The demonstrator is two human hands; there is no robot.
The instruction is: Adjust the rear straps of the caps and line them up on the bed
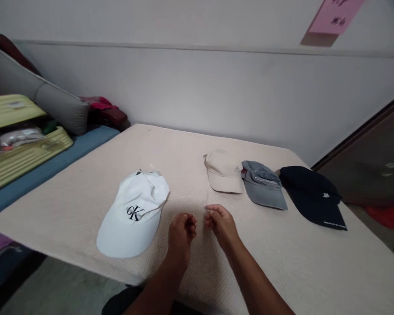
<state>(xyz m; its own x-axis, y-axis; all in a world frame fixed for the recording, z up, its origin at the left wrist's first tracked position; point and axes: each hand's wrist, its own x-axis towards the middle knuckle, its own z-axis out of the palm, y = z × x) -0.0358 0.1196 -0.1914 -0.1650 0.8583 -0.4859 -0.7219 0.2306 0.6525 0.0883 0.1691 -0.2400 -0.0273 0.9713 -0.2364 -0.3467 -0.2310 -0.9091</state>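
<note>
My left hand [181, 229] is over the middle of the pale textured cloth [180, 153], its fingers curled in a loose fist. Close to its right, my right hand [220, 223] has thumb and fingers drawn together in a pinch. Whatever either hand holds, if anything, is too small or hidden to make out. A white cap with black letters [133, 214] lies left of my left hand, apart from it. Beyond my right hand sit a cream cap [222, 171], a grey cap [263, 186] and a navy cap [310, 194] in a row, brims toward me.
A plain wall [190, 92] rises behind the cloth-covered surface, with a pink note [336, 17] high on it. At left, a grey cushion [49, 87] and a yellow ridged case [29, 151] holding wrapped items rest on a blue surface [95, 135]. A dark panel [374, 162] stands at right.
</note>
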